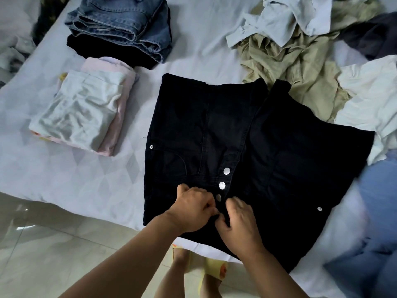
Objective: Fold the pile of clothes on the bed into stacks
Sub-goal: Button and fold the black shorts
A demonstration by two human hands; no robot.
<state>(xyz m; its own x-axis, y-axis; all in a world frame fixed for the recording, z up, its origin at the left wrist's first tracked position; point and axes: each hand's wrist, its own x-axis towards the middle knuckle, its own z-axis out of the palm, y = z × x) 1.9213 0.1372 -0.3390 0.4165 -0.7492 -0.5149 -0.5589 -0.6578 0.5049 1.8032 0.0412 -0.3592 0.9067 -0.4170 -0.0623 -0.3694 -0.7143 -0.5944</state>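
Observation:
A black button-front denim garment (279, 151) lies flat on the bed, its waistband at the near edge. Three silver buttons (222, 185) run up its front opening. My left hand (193, 208) and my right hand (239, 222) meet at the waistband, each pinching the black cloth beside the lowest button. A folded stack of jeans over black cloth (120, 26) sits at the back left. A second folded stack of white and pink clothes (86, 112) lies nearer on the left.
An unfolded heap fills the back right: olive fabric (290, 67), pale blue fabric (283, 20), a white garment (369, 104), a dark one (373, 37). Blue denim (376, 233) lies at the right edge. The bed's near edge meets a tiled floor (53, 244); my feet show below.

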